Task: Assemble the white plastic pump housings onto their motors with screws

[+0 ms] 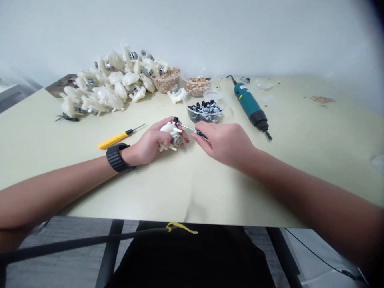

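A white plastic housing with a round metal motor [177,139] is gripped in my left hand [150,142], the thumb across its side. At its upper end sits a small black part [175,120]. My right hand [229,142] closes around the dark green handle of a screwdriver [201,134]. The metal shaft points left, and its tip reaches the housing near the black part; whether it sits in a screw is too small to tell. Just behind both hands stands a clear tub [207,116] of small black parts. A yellow-handled screwdriver [113,141] lies left of my left hand.
Many similar white housings [111,94] are heaped at the back left. Beside them are tubs of small brass-coloured [197,87] and tan pieces [168,82]. A green electric screwdriver [250,106] lies at right, its cord running back. Small pliers [68,117] rest before the heap.
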`<state>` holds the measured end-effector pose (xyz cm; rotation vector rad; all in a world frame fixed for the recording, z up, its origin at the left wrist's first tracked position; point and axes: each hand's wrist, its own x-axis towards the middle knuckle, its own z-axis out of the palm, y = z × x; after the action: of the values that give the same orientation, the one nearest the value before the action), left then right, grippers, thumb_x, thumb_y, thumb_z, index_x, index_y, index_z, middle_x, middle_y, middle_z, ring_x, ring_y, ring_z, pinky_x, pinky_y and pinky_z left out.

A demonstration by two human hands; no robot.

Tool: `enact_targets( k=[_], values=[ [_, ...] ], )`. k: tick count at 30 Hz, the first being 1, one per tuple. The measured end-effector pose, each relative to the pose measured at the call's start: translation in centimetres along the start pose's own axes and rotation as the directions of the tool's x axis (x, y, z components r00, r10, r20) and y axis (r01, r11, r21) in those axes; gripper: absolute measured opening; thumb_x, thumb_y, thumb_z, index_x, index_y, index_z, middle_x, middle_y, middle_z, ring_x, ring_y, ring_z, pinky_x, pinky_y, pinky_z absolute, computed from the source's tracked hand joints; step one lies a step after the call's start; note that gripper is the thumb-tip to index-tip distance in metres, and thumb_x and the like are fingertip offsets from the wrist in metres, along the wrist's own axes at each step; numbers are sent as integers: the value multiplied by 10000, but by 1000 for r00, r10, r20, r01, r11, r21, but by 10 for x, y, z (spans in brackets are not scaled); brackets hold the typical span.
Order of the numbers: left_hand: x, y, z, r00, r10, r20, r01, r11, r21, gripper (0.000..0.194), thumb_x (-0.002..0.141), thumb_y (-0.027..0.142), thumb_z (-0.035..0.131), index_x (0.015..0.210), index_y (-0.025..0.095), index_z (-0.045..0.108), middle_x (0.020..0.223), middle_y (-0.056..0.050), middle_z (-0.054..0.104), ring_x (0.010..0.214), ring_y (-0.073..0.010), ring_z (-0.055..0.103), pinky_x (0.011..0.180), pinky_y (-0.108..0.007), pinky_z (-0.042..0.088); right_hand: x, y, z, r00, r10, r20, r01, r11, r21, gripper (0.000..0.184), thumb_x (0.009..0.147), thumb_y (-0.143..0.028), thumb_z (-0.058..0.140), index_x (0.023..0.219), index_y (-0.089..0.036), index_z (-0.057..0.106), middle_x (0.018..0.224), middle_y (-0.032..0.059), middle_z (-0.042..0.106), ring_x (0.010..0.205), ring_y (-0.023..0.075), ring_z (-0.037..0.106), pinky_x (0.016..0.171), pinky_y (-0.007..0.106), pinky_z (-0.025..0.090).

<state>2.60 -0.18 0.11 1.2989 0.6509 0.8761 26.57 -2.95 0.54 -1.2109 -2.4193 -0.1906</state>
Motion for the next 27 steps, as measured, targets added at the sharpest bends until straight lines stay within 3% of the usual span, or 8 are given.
enact_targets(
  k=[4,8,18,27],
  values=[
    [-2,-1,0,1000,19,17,-21,997,74,383,558,65,590,922,175,638,948,-65,758,874,-223,669,742,-350,489,4,-5,-2,1000,4,12,-4,1000,3,444,1146,-462,365,1034,-184,692,735,76,640,620,191,453,597,353,195],
    [-3,-2,0,1000,25,-2,-25,994,102,385,557,67,592,922,180,638,949,-49,766,822,-196,638,700,-324,467,7,-12,-6,992,104,78,-119,970,211,305,1096,-390,471,961,-192,661,678,30,572,591,168,411,619,333,251],
    [-3,1,2,1000,8,-8,-6,973,229,354,605,107,638,952,177,654,977,-43,758,775,-166,599,633,-295,421,11,-8,-14,955,179,236,-292,703,648,307,1057,-387,574,817,-203,624,707,-18,553,655,146,437,652,320,317],
    [-2,-8,-1,998,22,65,-27,997,73,405,766,130,750,1079,225,511,1280,-49,693,1094,-195,654,871,-336,517,0,0,-14,951,308,30,-267,768,583,297,1061,-398,585,843,-204,641,720,-8,563,695,158,489,675,313,341]
  ],
)
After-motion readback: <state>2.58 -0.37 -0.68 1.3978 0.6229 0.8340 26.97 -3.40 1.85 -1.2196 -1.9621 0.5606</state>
